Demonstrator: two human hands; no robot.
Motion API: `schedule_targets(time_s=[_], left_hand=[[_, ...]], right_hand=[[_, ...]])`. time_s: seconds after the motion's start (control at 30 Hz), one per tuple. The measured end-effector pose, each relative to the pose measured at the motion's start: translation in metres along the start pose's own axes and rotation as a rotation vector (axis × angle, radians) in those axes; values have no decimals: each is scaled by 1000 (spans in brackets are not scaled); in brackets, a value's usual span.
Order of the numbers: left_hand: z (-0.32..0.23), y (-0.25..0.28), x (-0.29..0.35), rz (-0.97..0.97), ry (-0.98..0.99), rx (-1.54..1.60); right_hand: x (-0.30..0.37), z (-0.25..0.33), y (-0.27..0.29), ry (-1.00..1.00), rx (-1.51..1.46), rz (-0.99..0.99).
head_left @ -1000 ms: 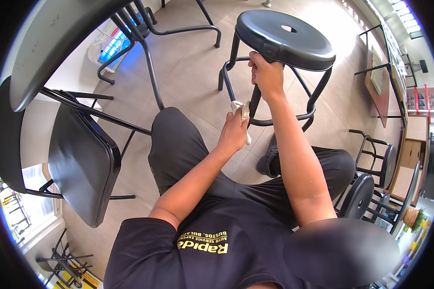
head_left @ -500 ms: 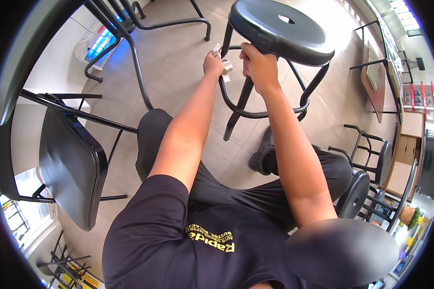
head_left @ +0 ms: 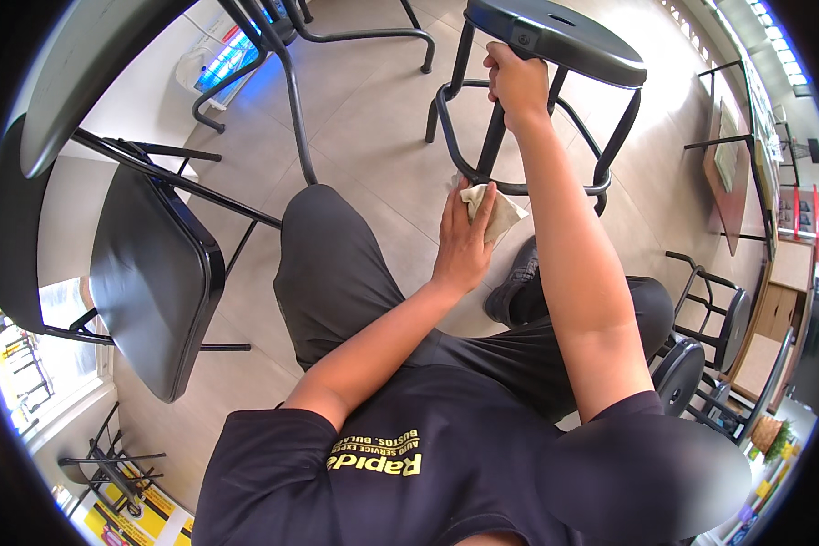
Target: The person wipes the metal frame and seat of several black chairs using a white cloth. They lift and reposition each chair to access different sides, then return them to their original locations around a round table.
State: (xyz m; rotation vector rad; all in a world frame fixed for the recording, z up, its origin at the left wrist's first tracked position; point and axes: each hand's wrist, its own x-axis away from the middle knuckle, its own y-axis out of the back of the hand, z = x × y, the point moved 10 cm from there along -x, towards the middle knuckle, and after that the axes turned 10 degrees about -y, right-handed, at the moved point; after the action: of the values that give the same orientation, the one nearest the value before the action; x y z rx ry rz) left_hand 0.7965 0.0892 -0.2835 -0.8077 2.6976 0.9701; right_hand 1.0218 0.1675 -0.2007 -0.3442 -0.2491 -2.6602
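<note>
A black metal stool (head_left: 569, 45) with a round seat stands in front of me, its tubular foot ring (head_left: 519, 189) running round the legs. My right hand (head_left: 521, 89) is wrapped round a stool leg just under the seat. Lower down, my left hand (head_left: 467, 238) presses a crumpled pale cloth (head_left: 496, 214) to the near side of the foot ring. Its fingers point away from me, with the cloth spilling out on the right between fingers and thumb.
To my left stands a black padded folding chair (head_left: 150, 273), with a dark tabletop edge (head_left: 91, 64) above it. Metal table legs (head_left: 296, 109) rise at the far left. More black stools (head_left: 678, 378) sit at the right, near a wooden cabinet (head_left: 778, 291). My shoe (head_left: 514, 287) is below the stool.
My left hand has come nearer to me and to the right with the cloth, from the ring's left side to its near side. My right hand keeps its hold on the leg.
</note>
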Motion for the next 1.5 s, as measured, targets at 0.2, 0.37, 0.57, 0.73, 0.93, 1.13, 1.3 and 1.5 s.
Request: schedule_targets(time_s=[0.2, 0.37, 0.57, 0.73, 0.93, 1.13, 1.3, 1.5], left_hand=[[6, 3, -9, -93, -29, 7], [34, -3, 21, -81, 72, 44], [80, -26, 80, 214, 452, 69], [106, 4, 83, 269, 666, 426], [74, 3, -34, -21, 457, 566], [115, -55, -7, 285, 656, 999], [125, -68, 7, 571, 708, 822], [151, -36, 9, 461, 654, 402]], right_hand=[[-17, 6, -8, -63, -59, 48], [-23, 6, -11, -82, -83, 102], [-31, 7, -14, -76, -93, 137], [-34, 10, -12, -42, -85, 126], [-39, 7, -14, -26, -31, 97], [-32, 7, -7, -27, -33, 77], [-26, 5, -2, -36, -5, 68], [-36, 8, -1, -11, 40, 37]])
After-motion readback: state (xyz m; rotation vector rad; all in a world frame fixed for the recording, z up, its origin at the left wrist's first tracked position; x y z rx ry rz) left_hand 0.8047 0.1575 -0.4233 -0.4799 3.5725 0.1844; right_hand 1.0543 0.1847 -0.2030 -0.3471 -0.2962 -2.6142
